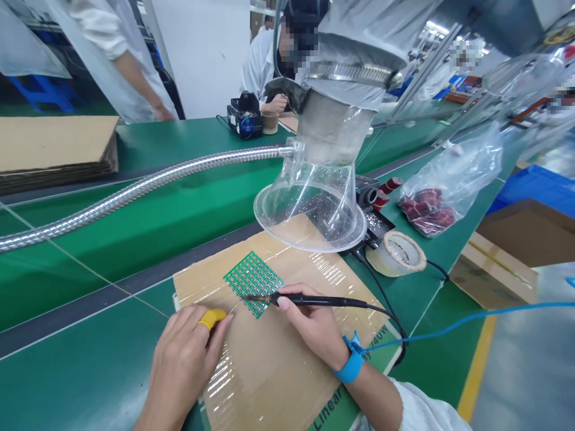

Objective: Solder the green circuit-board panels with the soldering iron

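A green circuit board panel (254, 278) with rows of small pads lies on a tape-covered cardboard sheet (269, 371). My right hand (312, 323), with a blue strap (350, 366) at the wrist, holds a black soldering iron (314, 300) like a pen. The iron's tip is over the lower left part of the panel. My left hand (191, 347) is to the left of the panel, thumb and index finger pinched together, with a yellow finger cot (212, 318) on one finger. A thin strand seems to run from the pinch towards the iron's tip.
A clear fume hood (309, 215) hangs above the panel, with a metal hose (148, 185) running left. At the right are a tape roll (396, 254), a bag of red bundles (429, 209) and a cardboard box (494, 272). Another person (263, 66) sits across the bench.
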A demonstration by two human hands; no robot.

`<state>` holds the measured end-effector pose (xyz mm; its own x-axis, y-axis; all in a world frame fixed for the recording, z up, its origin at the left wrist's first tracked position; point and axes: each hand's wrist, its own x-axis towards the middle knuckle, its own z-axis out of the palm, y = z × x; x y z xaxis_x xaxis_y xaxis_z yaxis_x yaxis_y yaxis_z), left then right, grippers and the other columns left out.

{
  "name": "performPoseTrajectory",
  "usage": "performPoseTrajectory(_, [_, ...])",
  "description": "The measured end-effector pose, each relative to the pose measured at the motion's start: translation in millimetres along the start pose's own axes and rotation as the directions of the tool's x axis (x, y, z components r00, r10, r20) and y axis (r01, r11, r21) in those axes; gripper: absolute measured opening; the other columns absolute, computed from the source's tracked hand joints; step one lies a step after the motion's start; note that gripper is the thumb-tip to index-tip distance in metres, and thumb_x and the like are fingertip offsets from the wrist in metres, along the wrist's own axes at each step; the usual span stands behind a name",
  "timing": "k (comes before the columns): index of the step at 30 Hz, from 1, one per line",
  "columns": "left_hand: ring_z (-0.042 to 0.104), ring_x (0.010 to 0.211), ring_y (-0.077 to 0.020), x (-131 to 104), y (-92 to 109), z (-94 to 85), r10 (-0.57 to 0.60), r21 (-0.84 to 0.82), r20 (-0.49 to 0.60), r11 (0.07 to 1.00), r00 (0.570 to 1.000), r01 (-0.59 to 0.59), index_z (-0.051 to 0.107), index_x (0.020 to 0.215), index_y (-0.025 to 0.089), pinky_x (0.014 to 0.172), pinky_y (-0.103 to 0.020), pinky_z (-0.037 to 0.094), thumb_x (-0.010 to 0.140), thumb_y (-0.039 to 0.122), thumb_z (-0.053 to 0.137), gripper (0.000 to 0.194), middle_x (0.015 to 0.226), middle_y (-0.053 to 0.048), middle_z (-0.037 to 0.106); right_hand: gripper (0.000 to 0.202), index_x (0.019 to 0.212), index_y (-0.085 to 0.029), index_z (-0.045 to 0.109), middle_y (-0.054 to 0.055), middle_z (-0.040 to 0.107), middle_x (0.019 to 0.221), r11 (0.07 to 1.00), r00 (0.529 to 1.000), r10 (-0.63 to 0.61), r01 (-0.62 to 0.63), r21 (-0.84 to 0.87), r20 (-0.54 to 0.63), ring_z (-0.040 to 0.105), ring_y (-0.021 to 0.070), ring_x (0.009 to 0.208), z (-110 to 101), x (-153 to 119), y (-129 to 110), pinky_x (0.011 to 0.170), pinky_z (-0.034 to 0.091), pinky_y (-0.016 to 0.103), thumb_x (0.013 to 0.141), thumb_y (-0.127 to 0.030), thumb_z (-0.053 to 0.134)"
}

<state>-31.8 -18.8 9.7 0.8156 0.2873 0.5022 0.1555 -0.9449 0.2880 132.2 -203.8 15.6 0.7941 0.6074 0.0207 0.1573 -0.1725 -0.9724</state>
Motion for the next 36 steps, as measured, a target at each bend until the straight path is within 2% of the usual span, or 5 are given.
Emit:
performPoseTrajectory(3, [0.058, 0.076, -0.0198, 2, 1, -3.0, 0.023, 0.018, -0.004, 1.000, 1.000, -0.023, 0.059, 0.084, 0.021, 0.076, -0.036, 0.044, 0.097, 0.031, 0.063, 0.016, 0.078, -0.002, 0.064, 0.022, 0.100, -0.024, 0.076, 0.005, 0.078, 0.093, 0.998, 1.000, 0.023, -0.023, 0.060, 0.000, 0.073, 0.0250, 0.088, 0, 1, 0, 0.079, 0.059, 0.036, 0.091, -0.043, 0.072])
performPoseTrajectory(7, [0.062, 0.080, -0.0191, 1, 4, -7.1, 0.080, 0.022, -0.028, 0.997, 0.996, -0.080, 0.061, 0.091, 0.021, 0.098, -0.042, 0.046, 0.097, 0.029, 0.064, 0.010, 0.084, -0.002, 0.069, 0.025, 0.101, -0.023, 0.073, 0.003, 0.076, 0.081, 0.971, 0.998, 0.041, -0.027, 0.239, -0.052, 0.074, 0.0221, 0.076, -5, 1, -5, 0.074, 0.061, 0.034, 0.093, -0.046, 0.070])
performPoseTrajectory(10, [0.063, 0.075, -0.0170, 0, 5, -5.6, 0.114, -0.005, -0.010, 0.993, 0.993, -0.114, 0.061, 0.094, 0.022, 0.105, -0.044, 0.044, 0.098, 0.028, 0.063, 0.008, 0.084, -0.001, 0.070, 0.024, 0.099, -0.023, 0.073, 0.003, 0.076, 0.085, 0.968, 0.996, 0.045, -0.025, 0.248, -0.076, 0.073, 0.0211, 0.074, -11, -4, -8, 0.073, 0.061, 0.033, 0.094, -0.046, 0.070])
performPoseTrajectory(18, [0.064, 0.086, -0.0219, -2, 2, -1.5, 0.109, -0.018, 0.020, 0.994, 0.994, -0.109, 0.063, 0.094, 0.021, 0.095, -0.041, 0.046, 0.097, 0.031, 0.064, 0.010, 0.085, -0.004, 0.069, 0.016, 0.099, -0.024, 0.074, 0.004, 0.076, 0.094, 0.996, 1.000, 0.008, -0.008, 0.090, -0.005, 0.072, 0.0237, 0.090, -10, -13, 0, 0.086, 0.056, 0.037, 0.094, -0.038, 0.069])
performPoseTrajectory(36, [0.062, 0.084, -0.0214, 5, 7, -1.0, 0.127, 0.039, -0.010, 0.991, 0.992, -0.127, 0.063, 0.091, 0.020, 0.084, -0.036, 0.046, 0.097, 0.031, 0.065, 0.012, 0.083, -0.004, 0.068, 0.016, 0.104, -0.026, 0.074, 0.003, 0.076, 0.098, 0.993, 0.999, 0.026, -0.030, 0.112, 0.038, 0.070, 0.0239, 0.094, -11, -12, 3, 0.090, 0.054, 0.039, 0.093, -0.038, 0.071])
